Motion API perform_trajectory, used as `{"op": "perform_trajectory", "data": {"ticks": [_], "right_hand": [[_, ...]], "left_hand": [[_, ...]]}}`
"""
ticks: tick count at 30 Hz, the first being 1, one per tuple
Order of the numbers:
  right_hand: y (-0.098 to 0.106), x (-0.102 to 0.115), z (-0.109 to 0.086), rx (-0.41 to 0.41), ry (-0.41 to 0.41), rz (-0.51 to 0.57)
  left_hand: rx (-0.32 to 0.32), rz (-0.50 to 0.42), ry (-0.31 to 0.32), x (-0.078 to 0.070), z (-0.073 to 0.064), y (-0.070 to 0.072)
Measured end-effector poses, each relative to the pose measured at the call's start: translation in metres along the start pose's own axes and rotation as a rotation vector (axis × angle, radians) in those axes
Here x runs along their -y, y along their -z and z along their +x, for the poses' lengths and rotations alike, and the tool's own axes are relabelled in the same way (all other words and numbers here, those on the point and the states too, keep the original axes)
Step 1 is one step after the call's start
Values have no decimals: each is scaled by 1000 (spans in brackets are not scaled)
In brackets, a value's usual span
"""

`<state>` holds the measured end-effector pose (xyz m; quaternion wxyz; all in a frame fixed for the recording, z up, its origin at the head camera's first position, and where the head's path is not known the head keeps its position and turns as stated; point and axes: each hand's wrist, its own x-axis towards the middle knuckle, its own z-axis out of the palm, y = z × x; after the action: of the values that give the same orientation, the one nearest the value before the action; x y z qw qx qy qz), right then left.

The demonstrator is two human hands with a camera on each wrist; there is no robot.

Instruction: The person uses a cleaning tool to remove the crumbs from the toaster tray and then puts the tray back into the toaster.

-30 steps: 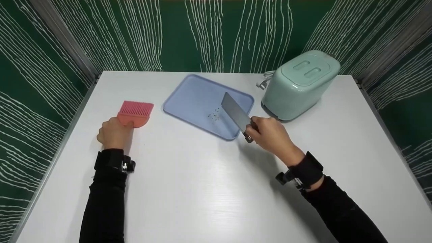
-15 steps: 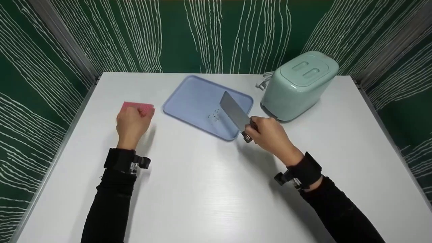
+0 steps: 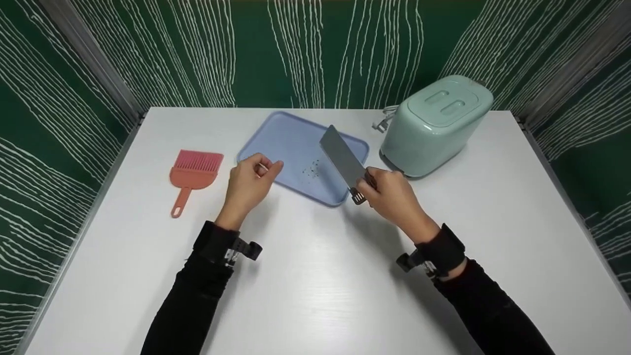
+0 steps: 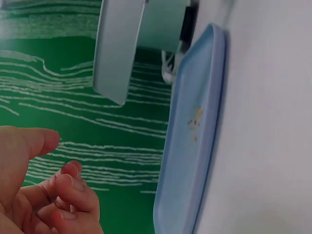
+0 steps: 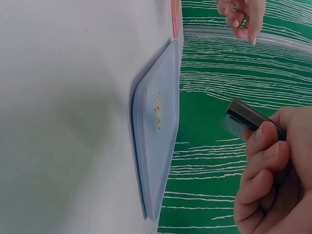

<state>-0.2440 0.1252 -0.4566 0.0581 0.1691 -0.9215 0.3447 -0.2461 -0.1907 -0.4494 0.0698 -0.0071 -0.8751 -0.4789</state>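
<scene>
My right hand (image 3: 394, 195) grips the dark handle of a kitchen cleaver (image 3: 342, 155), its broad grey blade raised over the right part of a blue tray (image 3: 281, 130). Small crumbs (image 3: 311, 170) lie on the tray, yellowish and dark in the right wrist view. By the tray's left front edge hovers my left hand (image 3: 249, 185), holding nothing. The left wrist view shows its fingers (image 4: 73, 187) loosely bent, with the thumb apart from them. A coral hand brush (image 3: 194, 177) with pink bristles lies on the table left of that hand, apart from it.
A mint-green toaster (image 3: 436, 130) stands at the back right, its white cord and plug (image 3: 383, 123) beside it near the tray's corner. Green walls with white streaks (image 3: 305, 54) close off the white table (image 3: 305, 276) at the back and sides.
My left hand has let go of the hand brush, risen and moved right toward the tray. The brush stays on the table. My right hand and the cleaver have barely moved.
</scene>
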Motion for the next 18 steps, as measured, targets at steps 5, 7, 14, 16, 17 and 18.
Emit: {"op": "perform_trajectory", "data": {"ticks": [5, 7, 14, 16, 17, 18], "right_hand": [[0, 2, 2, -23, -22, 35], [0, 3, 2, -42, -24, 49], [-6, 5, 4, -123, -4, 78], [-7, 5, 5, -143, -12, 87], [-8, 4, 5, -154, -19, 92], [-8, 4, 5, -165, -25, 99]], "left_hand": [[136, -170, 60, -9, -7, -22], [190, -210, 90, -13, -9, -32], [379, -266, 170, -26, -18, -61], [429, -284, 183, -29, -20, -68], [452, -298, 189, -31, -21, -72], [472, -313, 196, -32, -22, -76]]}}
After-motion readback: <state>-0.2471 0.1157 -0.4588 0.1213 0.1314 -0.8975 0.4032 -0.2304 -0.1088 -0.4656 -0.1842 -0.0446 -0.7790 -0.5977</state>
